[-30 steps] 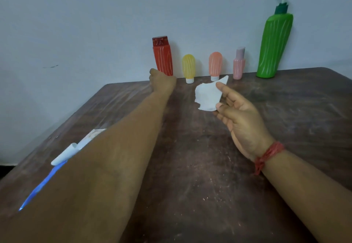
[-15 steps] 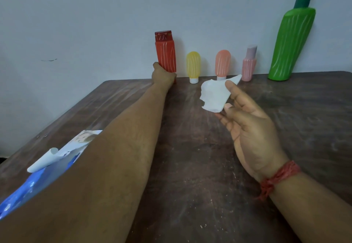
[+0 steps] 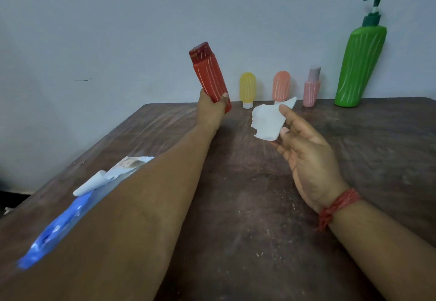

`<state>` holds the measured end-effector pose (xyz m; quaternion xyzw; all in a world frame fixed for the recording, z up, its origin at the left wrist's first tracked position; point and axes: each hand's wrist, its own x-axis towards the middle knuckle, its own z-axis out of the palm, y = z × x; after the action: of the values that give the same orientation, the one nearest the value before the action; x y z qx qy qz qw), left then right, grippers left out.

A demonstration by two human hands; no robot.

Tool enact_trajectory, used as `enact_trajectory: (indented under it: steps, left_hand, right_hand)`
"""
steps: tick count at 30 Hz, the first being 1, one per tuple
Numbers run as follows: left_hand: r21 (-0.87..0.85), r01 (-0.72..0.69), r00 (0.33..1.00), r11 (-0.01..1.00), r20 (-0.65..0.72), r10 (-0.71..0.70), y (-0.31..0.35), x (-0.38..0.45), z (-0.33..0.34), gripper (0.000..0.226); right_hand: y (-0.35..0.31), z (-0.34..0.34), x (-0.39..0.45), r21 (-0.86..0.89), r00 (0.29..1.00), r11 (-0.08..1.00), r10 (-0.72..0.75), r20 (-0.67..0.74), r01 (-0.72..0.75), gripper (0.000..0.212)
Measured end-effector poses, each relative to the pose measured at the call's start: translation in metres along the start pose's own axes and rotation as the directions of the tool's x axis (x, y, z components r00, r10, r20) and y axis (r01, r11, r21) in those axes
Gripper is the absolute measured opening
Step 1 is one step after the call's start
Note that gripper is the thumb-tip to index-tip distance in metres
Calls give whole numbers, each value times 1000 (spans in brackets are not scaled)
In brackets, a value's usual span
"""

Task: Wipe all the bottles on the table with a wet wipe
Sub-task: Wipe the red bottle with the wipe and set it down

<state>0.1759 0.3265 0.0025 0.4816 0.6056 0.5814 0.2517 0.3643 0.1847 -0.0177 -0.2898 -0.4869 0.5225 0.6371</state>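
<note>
My left hand [image 3: 210, 108] grips the lower end of a red bottle [image 3: 208, 76], lifted off the table and tilted left at the top. My right hand [image 3: 304, 149] pinches a white wet wipe [image 3: 267, 121] between thumb and fingers, just right of the red bottle and apart from it. Along the wall stand a yellow bottle [image 3: 247, 88], an orange bottle [image 3: 281, 85], a small pink bottle [image 3: 312, 87] and a tall green pump bottle [image 3: 361, 62].
A blue wet-wipe packet [image 3: 70, 215] with its flap peeled open lies at the left, partly under my left forearm. The dark wooden table [image 3: 236, 206] meets a pale wall at the back; its left edge runs diagonally.
My left hand has lifted the red bottle off the table and tilted it. My right hand with the wipe has stayed in about the same place.
</note>
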Motion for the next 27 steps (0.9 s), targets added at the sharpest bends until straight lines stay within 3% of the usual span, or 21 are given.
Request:
enact_trajectory:
  steps: [6,10,15,20,24,27]
  left_hand:
    - [-184,130,973,974,211,-90,10,-86,-27,55]
    - [-346,305,900,887,409,-150,19,-134,-41,49]
    - [-307,237,853,922,519,-47,20,-163,-58,50]
    - [-257,165,830,952,558,7,23,-167,-60,44]
    - [-225,92,827,970,560,52,23,-166,-57,48]
    - [-239,96,827,966,559,56,20,-165,-56,50]
  right_hand:
    - [-8,0,-4,-81,998,996,-39,-47,35,41]
    - [-10,-3,-8,-208,993,975,-96,-68,80,37]
    - [-23,0,-16,-441,981,889,-179,-82,125,40]
    - [-24,3,-21,-736,944,622,-324,69,267,47]
    - [-24,11,-25,-822,913,422,-312,264,382,53]
    - [-29,13,-27,-821,877,337,-318,360,460,55]
